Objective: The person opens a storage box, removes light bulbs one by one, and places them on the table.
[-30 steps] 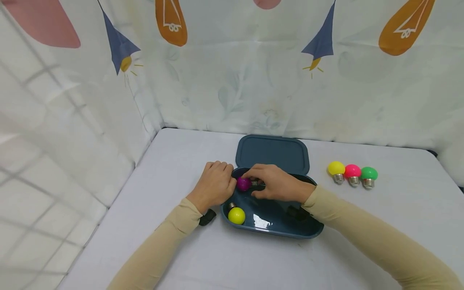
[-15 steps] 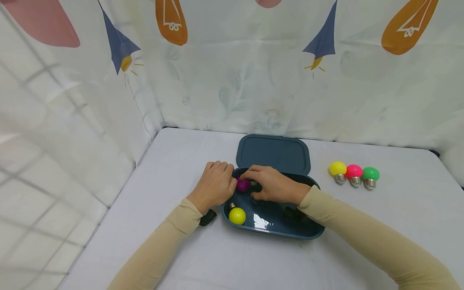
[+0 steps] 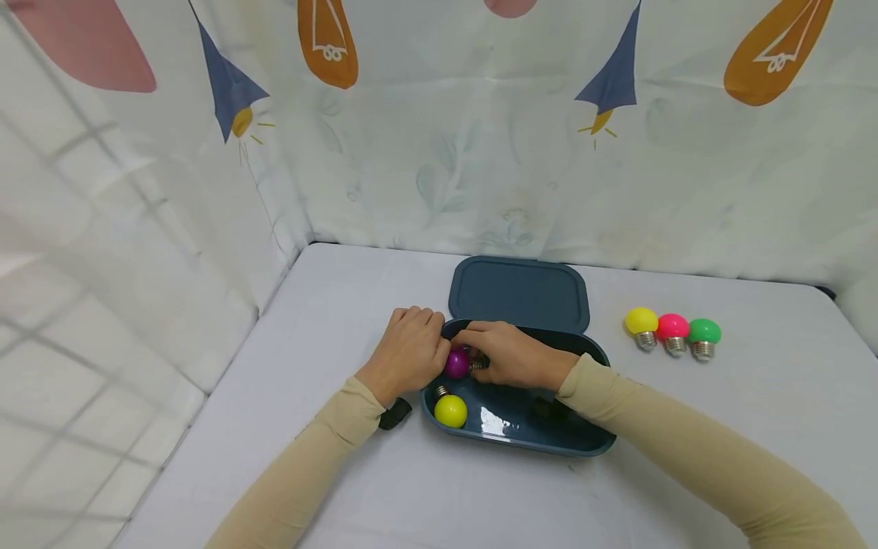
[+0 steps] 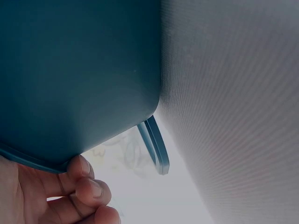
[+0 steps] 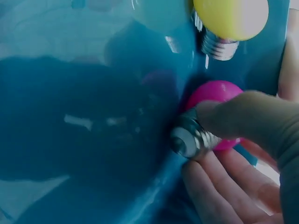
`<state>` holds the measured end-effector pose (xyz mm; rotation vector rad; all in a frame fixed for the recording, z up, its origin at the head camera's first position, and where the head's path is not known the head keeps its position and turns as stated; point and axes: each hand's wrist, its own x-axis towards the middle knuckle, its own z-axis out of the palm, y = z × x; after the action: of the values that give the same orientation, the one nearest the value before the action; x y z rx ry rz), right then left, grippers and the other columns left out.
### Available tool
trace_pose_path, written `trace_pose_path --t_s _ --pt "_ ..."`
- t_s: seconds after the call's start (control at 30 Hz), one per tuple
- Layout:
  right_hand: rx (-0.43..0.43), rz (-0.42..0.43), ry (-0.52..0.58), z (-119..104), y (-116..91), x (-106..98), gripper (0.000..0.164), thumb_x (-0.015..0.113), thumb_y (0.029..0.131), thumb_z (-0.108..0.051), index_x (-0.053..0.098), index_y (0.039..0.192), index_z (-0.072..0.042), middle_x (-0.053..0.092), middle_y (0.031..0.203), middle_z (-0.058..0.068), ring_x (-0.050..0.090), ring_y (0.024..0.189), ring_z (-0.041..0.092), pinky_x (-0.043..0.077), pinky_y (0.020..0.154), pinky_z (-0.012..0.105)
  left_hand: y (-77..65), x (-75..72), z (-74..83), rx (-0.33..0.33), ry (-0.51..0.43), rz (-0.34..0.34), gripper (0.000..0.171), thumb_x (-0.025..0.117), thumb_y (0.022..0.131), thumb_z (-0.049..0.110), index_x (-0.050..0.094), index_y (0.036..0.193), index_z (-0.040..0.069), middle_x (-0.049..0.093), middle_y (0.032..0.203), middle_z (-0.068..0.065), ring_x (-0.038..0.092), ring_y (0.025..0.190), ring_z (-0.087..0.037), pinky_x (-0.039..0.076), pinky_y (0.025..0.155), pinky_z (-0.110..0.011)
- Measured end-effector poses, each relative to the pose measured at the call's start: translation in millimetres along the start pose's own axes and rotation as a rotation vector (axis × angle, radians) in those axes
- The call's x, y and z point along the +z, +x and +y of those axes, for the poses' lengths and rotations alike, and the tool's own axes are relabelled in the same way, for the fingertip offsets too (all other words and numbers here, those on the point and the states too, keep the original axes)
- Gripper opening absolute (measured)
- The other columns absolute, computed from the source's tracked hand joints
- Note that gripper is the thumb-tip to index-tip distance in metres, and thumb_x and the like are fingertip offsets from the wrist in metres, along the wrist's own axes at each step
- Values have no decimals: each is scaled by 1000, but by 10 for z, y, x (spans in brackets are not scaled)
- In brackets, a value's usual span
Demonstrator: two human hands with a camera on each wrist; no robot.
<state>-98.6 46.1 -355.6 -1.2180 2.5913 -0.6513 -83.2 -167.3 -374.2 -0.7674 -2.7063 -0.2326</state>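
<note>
In the head view my left hand (image 3: 406, 348) holds the left end of a dark blue oval container (image 3: 528, 444). The left wrist view has its curled fingers at the rim, against the outer wall (image 4: 84, 79). My right hand (image 3: 517, 354) reaches inside and pinches a purple light bulb (image 3: 456, 364) near its metal screw base, close to the container's left wall. In the right wrist view the thumb lies over the bulb's neck, with fingers under the screw base (image 5: 205, 139). A yellow light bulb (image 3: 450, 411) lies in the container's near left corner, base pointing away.
A flat blue lid (image 3: 519, 294) lies behind the container. On the white table (image 3: 357, 278), yellow (image 3: 642, 320), pink (image 3: 673, 326) and green (image 3: 704, 331) light bulbs stand in a row at right. A small black object (image 3: 395, 414) is beside my left wrist.
My right hand has shifted a little left, and its thumb has come in to the purple bulb's base. The purple bulb has moved slightly toward me. My left hand stays at the rim.
</note>
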Motion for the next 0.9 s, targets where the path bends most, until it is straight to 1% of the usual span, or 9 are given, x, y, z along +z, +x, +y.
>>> trace_pose_path --t_s 0.23,0.43,0.63,0.77,0.9 --pt "16 -2 70 -2 -40 -21 47 77 87 -9 65 132 -11 68 118 5 69 98 14 60 87 24 16 -13 29 -5 -7 0 19 49 99 18 59 88 6 55 75 -6 53 79 -25 46 89 -45" --pt "28 -39 129 -5 -82 -55 45 79 85 -9 67 128 -11 69 115 4 68 94 11 59 82 20 27 -21 50 5 -9 3 20 49 99 19 59 87 7 53 74 -5 52 78 -25 46 88 -45" --pt "26 -49 186 6 -142 -139 42 78 84 -8 68 125 -11 70 116 4 70 93 10 60 82 21 25 -30 61 14 -2 18 20 49 98 19 57 84 7 51 72 -5 52 76 -24 46 87 -44" --pt "36 -38 200 -2 -184 -192 43 78 83 -7 67 125 -11 71 117 3 70 92 8 60 83 20 7 -40 49 4 -7 7 19 49 98 18 57 84 7 49 72 -4 51 76 -24 46 88 -44" --pt "41 -32 248 -15 -227 -223 43 80 84 -7 67 125 -9 72 119 5 71 91 7 60 84 21 -17 -41 29 -12 -16 -14 18 49 98 17 57 85 7 50 72 -4 51 76 -24 46 89 -45"
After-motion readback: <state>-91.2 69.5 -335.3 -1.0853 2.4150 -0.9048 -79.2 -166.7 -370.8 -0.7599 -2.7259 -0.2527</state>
